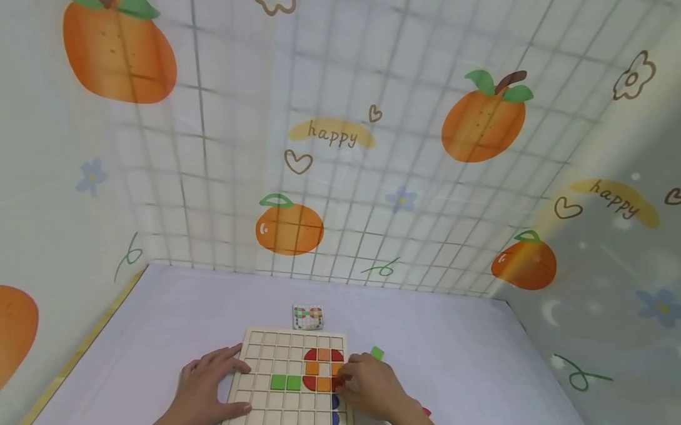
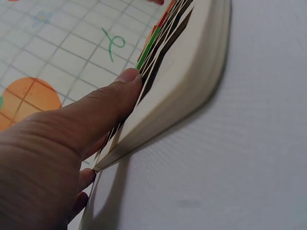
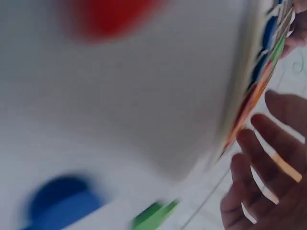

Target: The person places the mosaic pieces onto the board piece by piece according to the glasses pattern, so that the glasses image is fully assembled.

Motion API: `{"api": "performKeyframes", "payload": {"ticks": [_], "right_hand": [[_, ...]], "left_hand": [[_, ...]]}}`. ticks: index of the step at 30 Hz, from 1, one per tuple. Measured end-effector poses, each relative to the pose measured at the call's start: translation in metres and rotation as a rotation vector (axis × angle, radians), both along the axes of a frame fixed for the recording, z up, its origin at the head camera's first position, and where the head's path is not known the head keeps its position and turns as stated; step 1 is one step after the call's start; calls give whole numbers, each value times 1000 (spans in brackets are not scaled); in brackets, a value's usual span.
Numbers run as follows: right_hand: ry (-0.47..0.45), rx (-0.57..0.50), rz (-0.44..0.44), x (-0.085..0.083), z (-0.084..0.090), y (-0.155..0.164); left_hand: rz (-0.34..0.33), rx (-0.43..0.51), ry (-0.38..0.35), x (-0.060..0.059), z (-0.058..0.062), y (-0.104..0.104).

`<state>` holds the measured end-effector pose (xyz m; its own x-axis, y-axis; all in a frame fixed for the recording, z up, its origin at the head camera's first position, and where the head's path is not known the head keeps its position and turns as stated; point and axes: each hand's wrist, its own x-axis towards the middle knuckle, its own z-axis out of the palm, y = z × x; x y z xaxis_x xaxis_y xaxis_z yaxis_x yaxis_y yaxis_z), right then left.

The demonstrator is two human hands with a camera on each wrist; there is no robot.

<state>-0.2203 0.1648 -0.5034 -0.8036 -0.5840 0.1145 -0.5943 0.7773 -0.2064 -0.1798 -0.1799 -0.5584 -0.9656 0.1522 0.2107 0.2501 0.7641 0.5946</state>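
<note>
Beside board (image 1: 268, 390) | loose green tile (image 1: 377, 353) | pattern card (image 1: 308, 317) behind

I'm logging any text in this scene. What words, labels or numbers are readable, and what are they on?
"happy": on a yellow patch of the back wall covering.
"happy": again on a yellow patch of the right wall covering.
The small pattern card beyond the wooden grid board shows no readable text.

Behind your board you see a small pattern card (image 1: 307, 317) on the white tabletop (image 1: 463, 352); a curtain (image 1: 338, 137) printed with oranges encloses the area.
</note>
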Motion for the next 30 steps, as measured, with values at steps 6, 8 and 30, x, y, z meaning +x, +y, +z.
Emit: {"api": "performKeyframes", "payload": {"ticks": [6, 8, 30], "right_hand": [[65, 59, -246, 1, -11, 41], [41, 81, -301, 1, -13, 49], [-60, -108, -243, -14, -15, 73]], "left_hand": [[-1, 9, 7, 2, -1, -1], [0, 7, 0, 2, -1, -2], [5, -11, -38, -2, 0, -1]]}}
